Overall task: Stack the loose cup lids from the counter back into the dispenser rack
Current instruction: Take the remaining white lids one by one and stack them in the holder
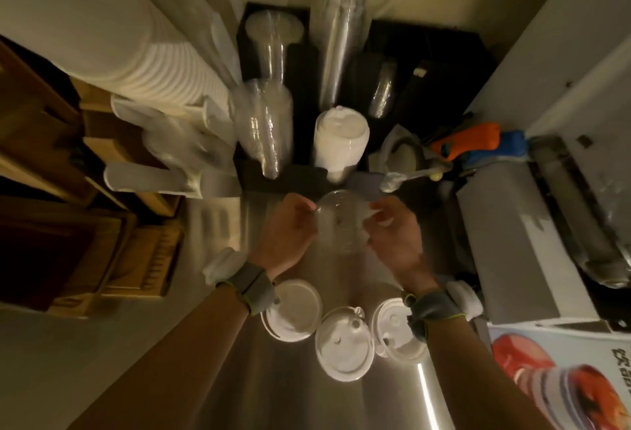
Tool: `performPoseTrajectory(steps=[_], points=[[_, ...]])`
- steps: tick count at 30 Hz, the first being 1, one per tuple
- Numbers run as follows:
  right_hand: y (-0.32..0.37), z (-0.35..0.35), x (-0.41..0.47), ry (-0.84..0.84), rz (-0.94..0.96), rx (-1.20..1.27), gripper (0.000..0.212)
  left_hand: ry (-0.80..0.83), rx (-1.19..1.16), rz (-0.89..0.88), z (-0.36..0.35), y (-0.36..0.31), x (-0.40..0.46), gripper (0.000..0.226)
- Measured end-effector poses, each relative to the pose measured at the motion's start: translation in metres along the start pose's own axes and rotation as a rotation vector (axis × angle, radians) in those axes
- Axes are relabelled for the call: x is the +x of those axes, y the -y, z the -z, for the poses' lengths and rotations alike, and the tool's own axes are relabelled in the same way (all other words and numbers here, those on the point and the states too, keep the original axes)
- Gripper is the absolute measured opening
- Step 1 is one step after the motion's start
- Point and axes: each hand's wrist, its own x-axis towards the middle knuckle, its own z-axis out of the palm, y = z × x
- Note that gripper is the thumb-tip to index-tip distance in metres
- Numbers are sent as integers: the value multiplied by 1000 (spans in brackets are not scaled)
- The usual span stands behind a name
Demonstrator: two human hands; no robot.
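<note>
Both hands hold a clear lid above the steel counter, just below the black rack.

The left hand (290, 228) and right hand (392, 235) pinch opposite edges of the clear lid (339, 221) at the centre of the frame — fingers closed on its rim. Above it the black rack (304, 175) holds stacks of clear and white lids. Three white lids (343, 344) lie side by side on the counter (307, 405) in the lower middle — near the wrists, each with a grey wristband (252, 284).
</note>
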Motion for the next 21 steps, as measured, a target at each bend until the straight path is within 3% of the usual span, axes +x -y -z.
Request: performPoseTrajectory(steps=[4, 7, 8, 12, 16, 21], points=[[67, 15, 5, 52, 151, 141, 14, -95, -133, 20, 42, -46, 7, 24], [113, 24, 16, 91, 200, 165, 24, -68, -309, 12, 72, -77, 15, 4], [131, 26, 20, 84, 235, 175, 26, -87, -327, -41, 83, -90, 16, 10], [173, 25, 34, 55, 410, 119, 23, -373, -60, -201, 104, -124, 30, 24], [199, 14, 65, 71, 497, -3, 25, -563, -47, -303, 112, -141, 55, 22], [196, 4, 99, 191, 539, -22, 46, -568, 92, -424, 106, -134, 79, 33]])
